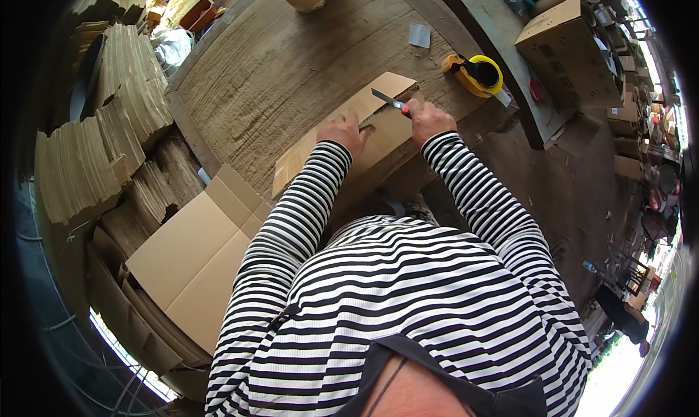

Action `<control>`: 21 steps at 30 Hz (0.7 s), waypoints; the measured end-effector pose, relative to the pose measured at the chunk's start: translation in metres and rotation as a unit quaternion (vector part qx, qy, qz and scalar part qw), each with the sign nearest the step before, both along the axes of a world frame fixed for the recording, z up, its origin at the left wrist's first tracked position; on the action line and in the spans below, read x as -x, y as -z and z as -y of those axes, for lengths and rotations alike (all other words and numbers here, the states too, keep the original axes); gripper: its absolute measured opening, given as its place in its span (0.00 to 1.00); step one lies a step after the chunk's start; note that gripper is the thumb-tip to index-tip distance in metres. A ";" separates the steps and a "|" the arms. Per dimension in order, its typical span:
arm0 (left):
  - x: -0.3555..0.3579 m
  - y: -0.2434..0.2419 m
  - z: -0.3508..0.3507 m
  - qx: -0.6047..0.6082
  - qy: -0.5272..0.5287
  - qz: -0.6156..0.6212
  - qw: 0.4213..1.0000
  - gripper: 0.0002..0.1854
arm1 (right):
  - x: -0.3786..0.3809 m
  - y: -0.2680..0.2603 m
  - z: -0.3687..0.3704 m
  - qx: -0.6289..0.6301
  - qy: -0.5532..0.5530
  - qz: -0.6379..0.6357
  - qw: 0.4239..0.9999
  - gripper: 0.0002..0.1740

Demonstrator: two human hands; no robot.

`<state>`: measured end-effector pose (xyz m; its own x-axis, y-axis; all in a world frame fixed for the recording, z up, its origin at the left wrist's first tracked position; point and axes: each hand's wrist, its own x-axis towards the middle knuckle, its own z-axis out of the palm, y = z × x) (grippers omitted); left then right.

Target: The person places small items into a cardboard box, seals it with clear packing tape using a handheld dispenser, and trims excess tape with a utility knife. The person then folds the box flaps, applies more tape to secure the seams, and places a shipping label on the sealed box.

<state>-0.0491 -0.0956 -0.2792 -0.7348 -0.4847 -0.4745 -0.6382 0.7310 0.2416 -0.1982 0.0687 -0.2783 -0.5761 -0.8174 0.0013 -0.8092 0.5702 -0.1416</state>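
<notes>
A long, narrow cardboard box (385, 135) lies slanted at the near edge of the wooden table, with a slit between its top flaps showing corrugated edges. My left hand (345, 132) holds it from above, fingers on the far flap and thumb apart near the slit. In my right hand (430, 119) is a utility knife (391, 100) with a red part on its handle. Its bare blade points up and left above the slit, near the box's right end. Whether the blade touches the cardboard, I cannot tell.
A yellow tape dispenser (475, 75) and a white paper piece (419, 35) lie on the wooden table (246, 89). Stacked flat cardboard (128, 84) rises at left, above an opened carton sheet (191, 253). A carton (570, 56) stands on the side table at right.
</notes>
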 end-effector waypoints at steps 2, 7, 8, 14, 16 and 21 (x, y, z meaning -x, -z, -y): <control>0.000 -0.001 0.000 -0.004 -0.001 0.004 1.000 0.37 | 0.000 0.002 0.002 -0.015 0.011 0.004 1.000 0.06; -0.004 0.007 -0.002 0.036 0.015 -0.026 0.999 0.36 | 0.015 0.012 -0.002 -0.037 -0.019 -0.034 0.999 0.06; -0.004 0.010 -0.002 0.032 0.019 -0.020 0.999 0.38 | 0.023 0.016 -0.004 -0.052 -0.026 -0.061 0.996 0.05; -0.004 0.013 -0.004 0.030 0.010 -0.032 0.999 0.37 | 0.062 0.039 -0.043 -0.003 0.010 -0.121 0.993 0.04; -0.004 0.012 -0.001 0.040 0.008 -0.043 0.998 0.36 | 0.061 0.036 -0.038 0.016 0.013 -0.109 0.994 0.04; -0.007 0.019 0.004 0.051 0.027 -0.047 0.997 0.37 | 0.065 0.024 -0.031 0.016 -0.019 -0.071 0.997 0.07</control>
